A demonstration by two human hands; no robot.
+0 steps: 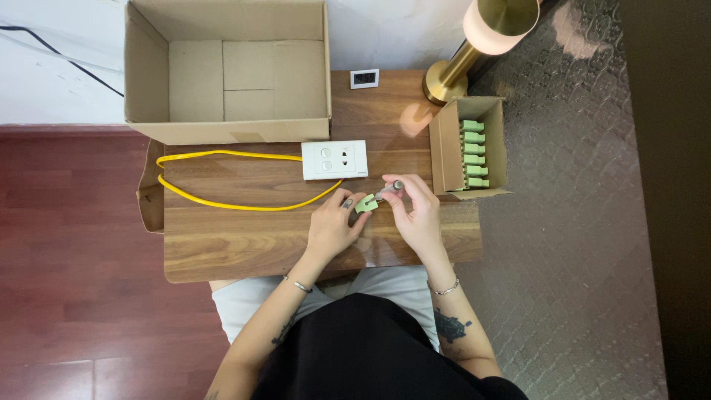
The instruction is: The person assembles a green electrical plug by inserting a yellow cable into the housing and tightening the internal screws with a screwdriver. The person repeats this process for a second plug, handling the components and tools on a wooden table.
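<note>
A: The surface is a small wooden table [244, 237] pushed against a white wall, with dark red floor on one side and patterned grey carpet on the other. Why is everything crowded toward the far edge?

B: It leaves the near strip free for the hands. The large open cardboard box [226, 70] sits at the back, empty as far as I can see, and the white socket panel [334, 159] lies flat just in front of it, face up, so its switches and holes can be seen.

A: And the yellow cable [222, 204]?

B: It loops across the wood from the panel's near edge toward the left end of the table (it seems to end at the panel, though I cannot tell how it joins).

A: What are the hands doing?

B: The left hand [331, 226] pinches a small green plastic piece [365, 203] between thumb and fingertips, closed on it, holding it just above the table. The right hand [416, 215] is closed around a slim metal tool [390, 190], its tip touching the green piece. Holding both close together, near the body, gives a steady grip.

A: Where do such pieces come from?

B: Judging by colour, from the small cardboard box [469, 147] on the right, where similar green parts [474, 154] stand in a row, within reach of the right hand. A brass lamp [474, 52] stands behind it, and a small white display [364, 78] sits near the wall.
</note>
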